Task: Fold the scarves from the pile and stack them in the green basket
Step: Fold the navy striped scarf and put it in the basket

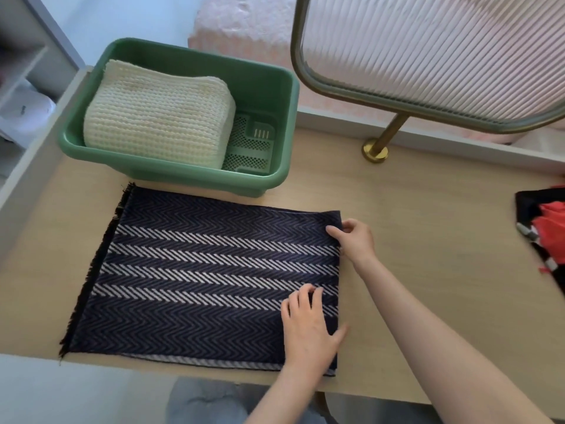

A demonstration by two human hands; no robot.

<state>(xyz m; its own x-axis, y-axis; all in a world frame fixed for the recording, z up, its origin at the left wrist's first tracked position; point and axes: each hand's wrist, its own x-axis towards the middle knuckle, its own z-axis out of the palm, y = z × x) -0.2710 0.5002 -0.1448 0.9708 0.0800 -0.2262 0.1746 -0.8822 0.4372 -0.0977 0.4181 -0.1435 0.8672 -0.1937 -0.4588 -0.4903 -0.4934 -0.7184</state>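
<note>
The dark scarf [198, 270] is lying flat in folded layers on the bench [428, 240], its fringe trailing at 9 o'clock and its folded edge sitting at 3 o'clock. The right hand [356, 238] is pinching that edge's far corner, at about 2 o'clock on the cloth. The left hand [308, 328] is resting at 4 o'clock, fingers bent on top and thumb at the edge, apparently gripping the layers. The cloth is looking light, soft and limp, so the layers are likely to slide unless both corners are being held together. The green basket [183, 175] is waiting at 11 o'clock, holding a folded cream scarf [156, 120]. The pile [547, 228] is sitting at 3 o'clock on the bench.
</note>
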